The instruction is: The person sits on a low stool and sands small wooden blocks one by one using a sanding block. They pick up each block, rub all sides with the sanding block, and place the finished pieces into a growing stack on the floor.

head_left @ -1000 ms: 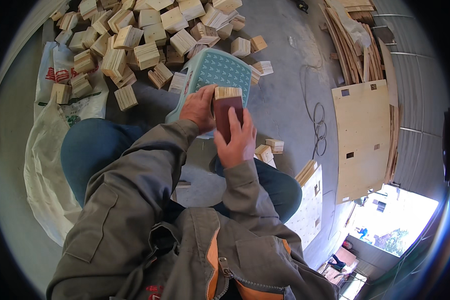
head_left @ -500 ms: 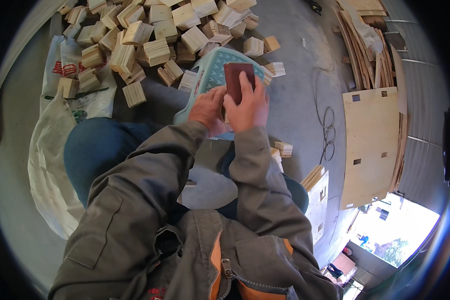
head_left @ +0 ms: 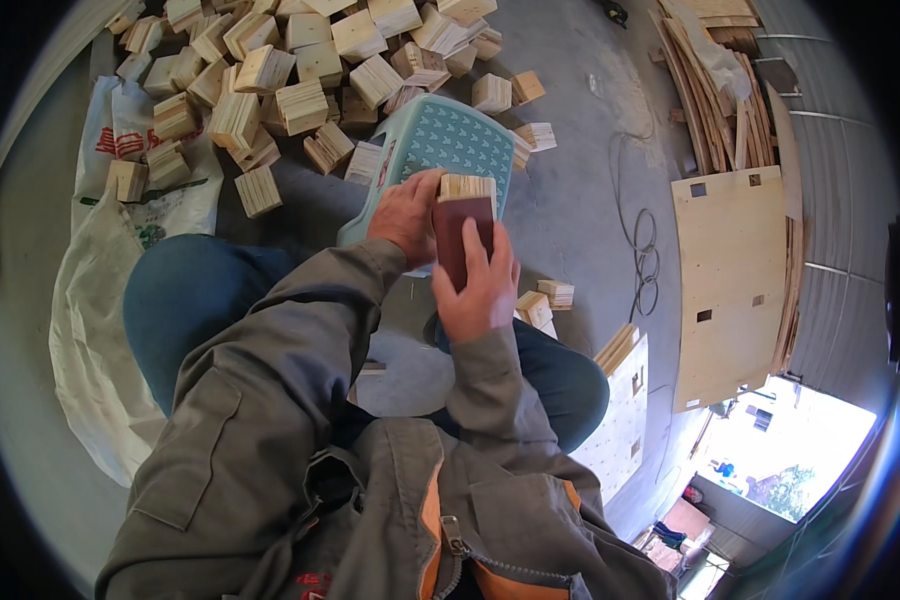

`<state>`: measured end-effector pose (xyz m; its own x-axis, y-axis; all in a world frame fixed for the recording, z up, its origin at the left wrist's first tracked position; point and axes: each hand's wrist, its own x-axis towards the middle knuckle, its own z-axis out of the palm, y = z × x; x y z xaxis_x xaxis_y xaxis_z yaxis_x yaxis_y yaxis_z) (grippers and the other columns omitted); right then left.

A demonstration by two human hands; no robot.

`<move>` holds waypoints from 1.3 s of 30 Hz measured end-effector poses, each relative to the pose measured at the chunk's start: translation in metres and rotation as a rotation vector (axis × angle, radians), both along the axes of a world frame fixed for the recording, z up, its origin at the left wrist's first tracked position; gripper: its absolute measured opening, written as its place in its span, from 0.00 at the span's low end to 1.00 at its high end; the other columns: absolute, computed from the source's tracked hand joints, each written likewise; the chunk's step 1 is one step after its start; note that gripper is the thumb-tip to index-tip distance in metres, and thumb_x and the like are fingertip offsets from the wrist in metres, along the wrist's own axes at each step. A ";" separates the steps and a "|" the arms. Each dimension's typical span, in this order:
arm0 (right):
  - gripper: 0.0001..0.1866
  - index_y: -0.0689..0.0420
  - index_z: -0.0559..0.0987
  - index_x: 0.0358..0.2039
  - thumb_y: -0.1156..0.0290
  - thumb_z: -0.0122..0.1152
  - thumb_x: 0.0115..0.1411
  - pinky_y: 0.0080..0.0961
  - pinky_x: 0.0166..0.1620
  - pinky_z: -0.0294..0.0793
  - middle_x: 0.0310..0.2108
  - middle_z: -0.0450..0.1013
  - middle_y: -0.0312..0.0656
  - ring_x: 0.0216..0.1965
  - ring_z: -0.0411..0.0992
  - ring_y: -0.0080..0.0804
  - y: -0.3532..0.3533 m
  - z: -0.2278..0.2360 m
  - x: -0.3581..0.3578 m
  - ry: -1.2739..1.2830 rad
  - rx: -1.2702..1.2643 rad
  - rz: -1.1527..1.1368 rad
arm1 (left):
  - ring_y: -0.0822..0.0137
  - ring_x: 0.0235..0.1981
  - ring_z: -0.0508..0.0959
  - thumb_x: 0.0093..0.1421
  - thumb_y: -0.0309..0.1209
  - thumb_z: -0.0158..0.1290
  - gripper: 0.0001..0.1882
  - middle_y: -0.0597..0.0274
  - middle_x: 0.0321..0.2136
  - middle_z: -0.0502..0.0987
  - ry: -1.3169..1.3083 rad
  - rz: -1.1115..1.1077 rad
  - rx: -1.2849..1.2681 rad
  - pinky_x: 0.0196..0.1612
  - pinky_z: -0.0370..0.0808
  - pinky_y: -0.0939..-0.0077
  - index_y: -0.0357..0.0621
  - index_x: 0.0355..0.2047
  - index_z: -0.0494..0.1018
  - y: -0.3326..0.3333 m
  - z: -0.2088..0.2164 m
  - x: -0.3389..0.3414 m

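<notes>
My left hand [head_left: 406, 220] is closed around the left side of a plywood block [head_left: 468, 186], whose pale layered far end shows above the teal plastic stool [head_left: 460, 138]. Flat on top of that block lies a reddish-brown sanding block [head_left: 451, 228]. Gripping it from the near right, my right hand [head_left: 478, 290] has its fingers stretched along the top and the thumb at the left edge. The underside of the plywood block is hidden by the sanding block and my hands.
Beyond the stool lies a heap of plywood blocks [head_left: 320, 62]. A white woven sack [head_left: 100, 330] is spread at the left. Toward the right are a coiled cable [head_left: 646, 250], a leaning plywood sheet [head_left: 730, 270] and a few blocks [head_left: 556, 294] by my right knee.
My right hand has drawn the sanding block back toward me along the plywood block, uncovering its far end. The left hand stays in nearly the same place.
</notes>
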<state>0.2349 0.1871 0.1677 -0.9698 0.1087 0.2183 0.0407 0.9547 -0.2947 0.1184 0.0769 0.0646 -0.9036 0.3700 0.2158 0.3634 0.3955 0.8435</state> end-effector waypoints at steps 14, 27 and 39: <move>0.40 0.52 0.75 0.69 0.63 0.75 0.54 0.54 0.65 0.69 0.69 0.64 0.61 0.64 0.70 0.60 0.019 -0.014 -0.066 0.099 0.026 0.030 | 0.44 0.62 0.74 0.50 0.35 0.71 0.47 0.48 0.62 0.73 0.017 0.005 0.030 0.64 0.70 0.53 0.47 0.70 0.62 0.001 0.000 0.002; 0.39 0.53 0.75 0.69 0.61 0.73 0.56 0.52 0.66 0.69 0.69 0.64 0.61 0.64 0.68 0.63 0.024 -0.006 -0.078 0.034 0.017 -0.007 | 0.44 0.62 0.74 0.43 0.40 0.77 0.55 0.50 0.63 0.72 -0.023 0.012 0.013 0.64 0.71 0.53 0.48 0.70 0.62 0.000 0.007 0.004; 0.44 0.51 0.73 0.71 0.66 0.78 0.52 0.55 0.65 0.69 0.71 0.62 0.64 0.65 0.68 0.63 0.020 0.000 0.022 0.047 -0.007 0.004 | 0.45 0.62 0.75 0.44 0.45 0.78 0.55 0.49 0.62 0.73 0.004 0.005 0.036 0.64 0.70 0.52 0.47 0.70 0.62 0.001 0.007 0.002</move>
<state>0.2568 0.2066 0.1676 -0.9590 0.1063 0.2626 0.0226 0.9526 -0.3033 0.1201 0.0783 0.0718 -0.9047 0.3571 0.2325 0.3647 0.3665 0.8560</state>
